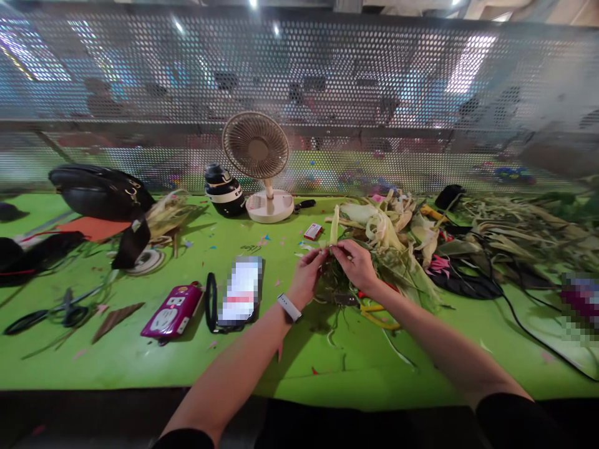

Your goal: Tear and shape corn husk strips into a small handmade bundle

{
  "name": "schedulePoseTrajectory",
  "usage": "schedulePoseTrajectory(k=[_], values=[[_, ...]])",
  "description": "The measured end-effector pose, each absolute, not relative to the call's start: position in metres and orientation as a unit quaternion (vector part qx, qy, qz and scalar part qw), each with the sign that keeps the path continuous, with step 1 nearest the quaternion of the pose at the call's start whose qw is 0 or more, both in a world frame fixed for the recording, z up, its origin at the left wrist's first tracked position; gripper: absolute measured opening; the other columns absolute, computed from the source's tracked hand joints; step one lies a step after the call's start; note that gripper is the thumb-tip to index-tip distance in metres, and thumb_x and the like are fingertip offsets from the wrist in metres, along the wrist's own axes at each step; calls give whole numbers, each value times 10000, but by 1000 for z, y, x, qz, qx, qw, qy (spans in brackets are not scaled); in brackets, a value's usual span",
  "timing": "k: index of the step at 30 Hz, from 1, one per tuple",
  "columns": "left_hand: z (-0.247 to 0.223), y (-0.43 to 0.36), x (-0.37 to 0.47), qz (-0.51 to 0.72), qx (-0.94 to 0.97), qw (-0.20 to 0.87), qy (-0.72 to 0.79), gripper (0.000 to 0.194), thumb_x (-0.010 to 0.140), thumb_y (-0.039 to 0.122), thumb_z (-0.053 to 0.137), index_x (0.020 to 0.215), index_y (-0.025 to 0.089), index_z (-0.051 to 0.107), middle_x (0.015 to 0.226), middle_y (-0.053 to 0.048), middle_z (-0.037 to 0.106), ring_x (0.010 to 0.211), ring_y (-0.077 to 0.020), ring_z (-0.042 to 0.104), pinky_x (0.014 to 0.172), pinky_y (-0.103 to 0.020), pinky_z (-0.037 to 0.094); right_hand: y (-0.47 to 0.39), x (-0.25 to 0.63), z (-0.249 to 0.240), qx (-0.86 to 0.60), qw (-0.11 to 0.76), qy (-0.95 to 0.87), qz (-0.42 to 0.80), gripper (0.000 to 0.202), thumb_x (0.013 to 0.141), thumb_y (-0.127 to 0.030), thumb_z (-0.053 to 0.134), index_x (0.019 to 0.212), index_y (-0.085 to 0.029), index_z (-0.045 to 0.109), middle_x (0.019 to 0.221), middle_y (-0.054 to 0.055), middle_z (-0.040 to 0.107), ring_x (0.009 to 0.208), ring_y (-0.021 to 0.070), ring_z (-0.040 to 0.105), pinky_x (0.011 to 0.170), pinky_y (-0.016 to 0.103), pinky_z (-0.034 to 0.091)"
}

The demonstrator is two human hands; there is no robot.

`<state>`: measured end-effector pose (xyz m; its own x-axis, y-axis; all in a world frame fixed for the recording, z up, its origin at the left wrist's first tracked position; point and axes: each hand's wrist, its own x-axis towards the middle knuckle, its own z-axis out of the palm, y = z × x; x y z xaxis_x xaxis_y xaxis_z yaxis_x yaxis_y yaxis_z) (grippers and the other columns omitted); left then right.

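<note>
My left hand [306, 276] and my right hand [355, 267] meet over the green table [290, 374]. Between their pinched fingertips stands a pale strip of corn husk [335, 226], upright, its lower end hidden by the fingers. Both hands are closed on it. Just beyond and to the right lies a heap of corn husks [381, 227], pale yellow and green. Yellow-handled pliers or scissors [381, 318] lie below my right wrist, partly covered by it. A small red and white box [313, 232] rests to the left behind the hands.
A desk fan [269, 206] and a dark bottle [224, 193] stand at the back, before a perforated metal screen [327, 81]. At left are a black bag [100, 193], scissors [70, 312], a purple power strip [172, 312] and a phone [241, 290]. A black cable [528, 327] crosses the right side.
</note>
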<state>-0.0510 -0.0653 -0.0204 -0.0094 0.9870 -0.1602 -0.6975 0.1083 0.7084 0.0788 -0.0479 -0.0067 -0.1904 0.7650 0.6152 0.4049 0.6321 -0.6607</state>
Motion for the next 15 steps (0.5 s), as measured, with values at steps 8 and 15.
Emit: schedulePoseTrajectory(k=[8,15], values=[[-11,-66,-47,628,251,661,325,300,481,161,836,733,157,673,674,19,688,599,-73,608,610,-201,449,-41,82,-6,-388,515,-740,192,229,855,-374,513,782,-191,631,723,17,607,661,144,557,643,259,457],[-7,-68,-44,633,285,650,308,307,475,136,827,747,161,688,690,21,691,593,-64,579,612,-198,421,-43,92,-6,-357,519,-733,259,233,785,-407,597,800,-181,651,737,12,628,683,146,572,665,265,486]])
